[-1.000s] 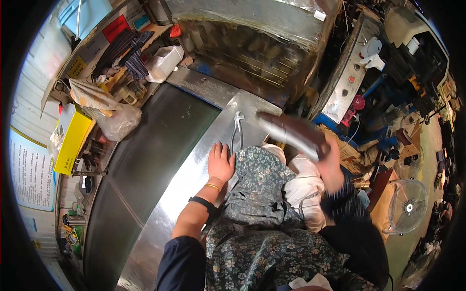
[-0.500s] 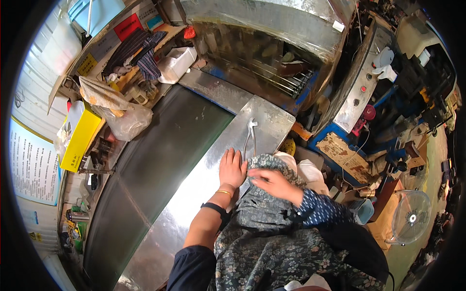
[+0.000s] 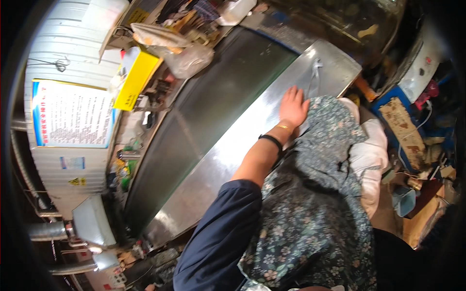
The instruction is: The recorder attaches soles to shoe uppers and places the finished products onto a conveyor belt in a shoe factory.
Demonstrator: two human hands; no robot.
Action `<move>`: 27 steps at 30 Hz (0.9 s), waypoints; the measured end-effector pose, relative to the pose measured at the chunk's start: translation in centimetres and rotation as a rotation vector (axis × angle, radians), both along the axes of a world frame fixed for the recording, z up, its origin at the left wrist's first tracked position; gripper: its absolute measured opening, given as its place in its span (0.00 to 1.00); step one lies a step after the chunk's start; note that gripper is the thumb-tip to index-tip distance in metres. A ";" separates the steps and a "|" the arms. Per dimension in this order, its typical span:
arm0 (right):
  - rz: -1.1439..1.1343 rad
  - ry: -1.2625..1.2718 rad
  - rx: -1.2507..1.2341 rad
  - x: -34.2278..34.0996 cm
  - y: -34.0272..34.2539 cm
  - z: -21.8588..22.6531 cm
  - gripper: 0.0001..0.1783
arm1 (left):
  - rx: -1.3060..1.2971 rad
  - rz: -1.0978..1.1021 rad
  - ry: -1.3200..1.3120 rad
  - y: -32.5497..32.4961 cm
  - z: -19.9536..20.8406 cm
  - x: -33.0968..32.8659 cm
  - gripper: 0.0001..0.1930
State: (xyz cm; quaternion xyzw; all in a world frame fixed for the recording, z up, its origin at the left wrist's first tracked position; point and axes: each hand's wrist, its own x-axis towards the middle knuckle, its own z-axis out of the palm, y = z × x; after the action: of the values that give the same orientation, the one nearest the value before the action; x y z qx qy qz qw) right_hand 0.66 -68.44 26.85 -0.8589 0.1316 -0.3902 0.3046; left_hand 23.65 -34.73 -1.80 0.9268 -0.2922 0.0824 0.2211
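My left hand (image 3: 294,107) lies flat on the shiny metal tabletop (image 3: 228,140), its fingers stretched out and nothing in them. Just beyond the fingertips rests a pair of metal pliers (image 3: 316,72), its handles pointing back toward me and partly hidden behind the hand and cloth. Dark floral cloth (image 3: 310,213), worn over my front, reaches up to the table edge beside this hand. My right hand is out of sight; only dark clothing shows at the lower right.
A dark conveyor belt (image 3: 213,102) runs along the table's far left side. Beyond it, a cluttered shelf holds a yellow box (image 3: 138,80) and a clear plastic bag (image 3: 191,62). Pale cloth (image 3: 371,150) hangs to my right, near a blue-framed machine (image 3: 403,126).
My view has swung left and down, so the scene sits further right. The right hand, earlier beside the left one over the floral cloth, has left the picture. The left hand stays on the tabletop.
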 end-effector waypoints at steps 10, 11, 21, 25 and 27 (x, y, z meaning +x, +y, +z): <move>0.178 0.290 0.046 4.2 2.4 -10.4 0.13 | 0.045 -0.006 -0.005 -0.4 0.4 -0.2 0.26; 0.177 0.288 0.045 4.1 2.3 -10.1 0.13 | 0.049 -0.005 -0.005 -0.5 0.3 -0.2 0.26; 0.214 0.297 0.067 4.1 0.3 -10.8 0.13 | 0.004 -0.033 -0.043 0.0 0.1 0.1 0.26; 0.230 0.245 0.059 4.1 -1.0 -8.2 0.13 | 0.010 -0.046 -0.052 0.1 0.3 0.1 0.26; 0.245 0.130 0.039 4.2 -2.1 -4.9 0.14 | 0.020 -0.011 -0.022 0.1 0.2 0.0 0.26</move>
State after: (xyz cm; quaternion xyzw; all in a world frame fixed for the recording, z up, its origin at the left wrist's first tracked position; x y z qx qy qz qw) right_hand 4.87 -70.58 21.90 -0.8860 0.0530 -0.2910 0.3572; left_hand 23.69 -34.67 -1.59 0.9264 -0.3006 0.0885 0.2090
